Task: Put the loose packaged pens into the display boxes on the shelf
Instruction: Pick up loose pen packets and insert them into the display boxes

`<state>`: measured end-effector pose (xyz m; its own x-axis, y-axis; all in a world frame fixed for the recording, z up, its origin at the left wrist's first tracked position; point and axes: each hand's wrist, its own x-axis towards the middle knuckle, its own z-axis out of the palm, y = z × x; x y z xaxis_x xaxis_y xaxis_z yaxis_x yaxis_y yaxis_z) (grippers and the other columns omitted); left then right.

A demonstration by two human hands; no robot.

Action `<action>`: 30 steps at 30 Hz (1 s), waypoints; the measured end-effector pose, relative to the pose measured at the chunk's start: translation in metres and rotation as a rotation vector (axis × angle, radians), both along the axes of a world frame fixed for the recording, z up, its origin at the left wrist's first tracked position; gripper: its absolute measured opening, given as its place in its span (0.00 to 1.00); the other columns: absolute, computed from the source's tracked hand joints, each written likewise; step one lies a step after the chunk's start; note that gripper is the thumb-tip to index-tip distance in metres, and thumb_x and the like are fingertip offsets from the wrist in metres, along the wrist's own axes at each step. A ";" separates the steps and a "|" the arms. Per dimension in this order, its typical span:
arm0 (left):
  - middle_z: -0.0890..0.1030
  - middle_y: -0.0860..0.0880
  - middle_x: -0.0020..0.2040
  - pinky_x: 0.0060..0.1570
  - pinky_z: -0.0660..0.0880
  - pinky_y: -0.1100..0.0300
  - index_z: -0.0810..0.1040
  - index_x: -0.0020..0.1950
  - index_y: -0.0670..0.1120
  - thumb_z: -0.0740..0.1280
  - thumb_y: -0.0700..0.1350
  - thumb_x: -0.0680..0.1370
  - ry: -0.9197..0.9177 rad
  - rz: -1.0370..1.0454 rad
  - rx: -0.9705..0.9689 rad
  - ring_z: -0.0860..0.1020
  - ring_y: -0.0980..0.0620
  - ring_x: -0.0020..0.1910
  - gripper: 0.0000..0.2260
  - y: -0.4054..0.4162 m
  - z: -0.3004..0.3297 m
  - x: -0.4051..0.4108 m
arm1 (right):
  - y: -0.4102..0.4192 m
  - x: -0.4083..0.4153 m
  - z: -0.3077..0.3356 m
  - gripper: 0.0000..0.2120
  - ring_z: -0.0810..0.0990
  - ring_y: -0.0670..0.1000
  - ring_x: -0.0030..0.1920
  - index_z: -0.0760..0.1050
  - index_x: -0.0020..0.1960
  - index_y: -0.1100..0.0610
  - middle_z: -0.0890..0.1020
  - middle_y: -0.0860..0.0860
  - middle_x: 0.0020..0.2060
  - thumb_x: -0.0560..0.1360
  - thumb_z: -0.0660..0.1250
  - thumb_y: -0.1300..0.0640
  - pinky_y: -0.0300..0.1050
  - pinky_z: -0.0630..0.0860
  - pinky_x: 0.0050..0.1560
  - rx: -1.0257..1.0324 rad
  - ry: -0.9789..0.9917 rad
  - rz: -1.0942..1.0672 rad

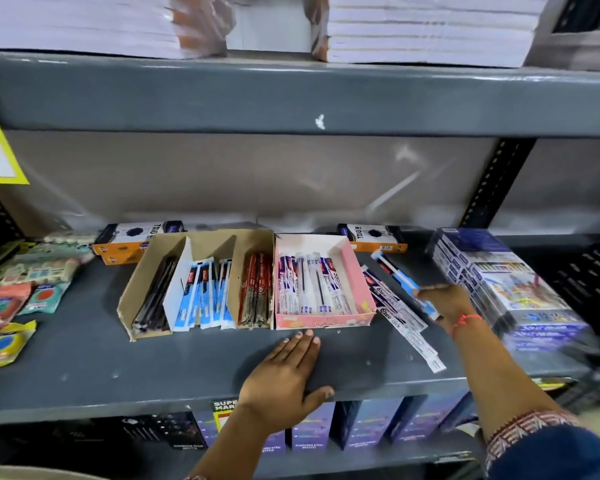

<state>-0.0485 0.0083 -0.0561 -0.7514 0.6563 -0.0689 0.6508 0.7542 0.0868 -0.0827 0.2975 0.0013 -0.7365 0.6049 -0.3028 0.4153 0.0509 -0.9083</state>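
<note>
The right hand (445,303) pinches a blue-and-white packaged pen (404,280), long axis toward the shelf's back edge; the pink cardboard display box (359,271) lies leftward; left hand (284,372) rests flat, fingers spread.

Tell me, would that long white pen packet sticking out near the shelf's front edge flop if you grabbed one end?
Probably a little. The long white pen packet looks thin and flat, so its wrapper may bend, though any pen inside should stiffen it. It looks light and glossy, so likely to slide when pushed.

Just left of your right-hand fingertips (417,293), the loose pen packs (394,315) read "Cece click". Beyond your left fingers (300,337), the orange box (125,241) reads "TRIO". Below them, a yellow tag (224,408) reads "SUPER".
</note>
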 end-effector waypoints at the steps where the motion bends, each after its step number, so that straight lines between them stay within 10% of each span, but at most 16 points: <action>1: 0.40 0.50 0.77 0.66 0.33 0.64 0.39 0.77 0.48 0.31 0.70 0.67 -0.004 -0.008 -0.001 0.35 0.59 0.71 0.43 0.001 0.000 0.000 | -0.005 0.004 0.006 0.04 0.75 0.48 0.24 0.79 0.39 0.64 0.78 0.51 0.24 0.72 0.67 0.68 0.32 0.69 0.22 -0.106 0.045 -0.012; 16: 0.48 0.54 0.77 0.64 0.39 0.66 0.50 0.78 0.49 0.16 0.73 0.53 0.067 0.310 0.149 0.47 0.55 0.75 0.60 -0.063 -0.005 -0.006 | -0.149 0.054 0.036 0.11 0.79 0.42 0.24 0.78 0.37 0.57 0.83 0.47 0.23 0.72 0.65 0.70 0.34 0.74 0.28 -0.687 0.202 0.384; 23: 0.80 0.47 0.59 0.57 0.68 0.55 0.80 0.60 0.43 0.38 0.65 0.79 0.035 0.340 0.121 0.79 0.49 0.57 0.38 -0.069 -0.015 -0.008 | -0.175 0.053 0.040 0.11 0.80 0.40 0.23 0.78 0.39 0.56 0.83 0.46 0.23 0.72 0.66 0.71 0.32 0.76 0.27 -0.644 0.179 0.484; 30: 0.81 0.49 0.57 0.53 0.74 0.57 0.82 0.57 0.45 0.38 0.63 0.80 0.005 0.329 0.102 0.80 0.50 0.54 0.36 -0.068 -0.011 -0.006 | -0.179 0.048 0.041 0.11 0.80 0.41 0.24 0.79 0.38 0.56 0.83 0.47 0.23 0.72 0.66 0.70 0.32 0.77 0.28 -0.620 0.170 0.493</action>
<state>-0.0541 -0.0599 -0.0667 -0.9242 0.3818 -0.0113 0.3745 0.9114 0.1706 -0.0345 0.1189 0.0422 -0.9406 -0.0426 -0.3368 0.3305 -0.3416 -0.8798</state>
